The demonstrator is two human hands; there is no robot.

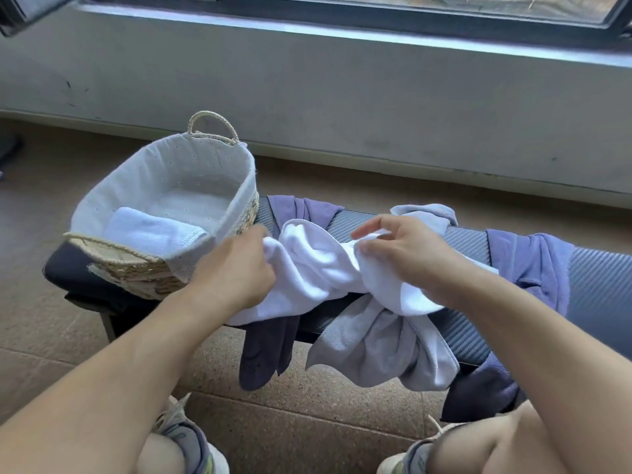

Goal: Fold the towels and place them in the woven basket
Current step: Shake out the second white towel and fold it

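A crumpled white towel (318, 265) lies across the dark bench (598, 278) in front of me. My left hand (236, 268) grips its left end, and my right hand (407, 248) pinches its right part between thumb and fingers. A woven basket (136, 265) with a white cloth lining stands on the bench's left end, and one folded white towel (154, 230) lies inside it. A grey towel (376, 350) hangs over the bench's near edge under the white one. Purple towels (533, 261) drape over the bench at the right and behind.
A dark purple towel (266, 350) hangs off the bench's front edge toward the tiled floor (307, 422). A grey wall (342, 107) under a window runs behind the bench. My knees and shoes show at the bottom.
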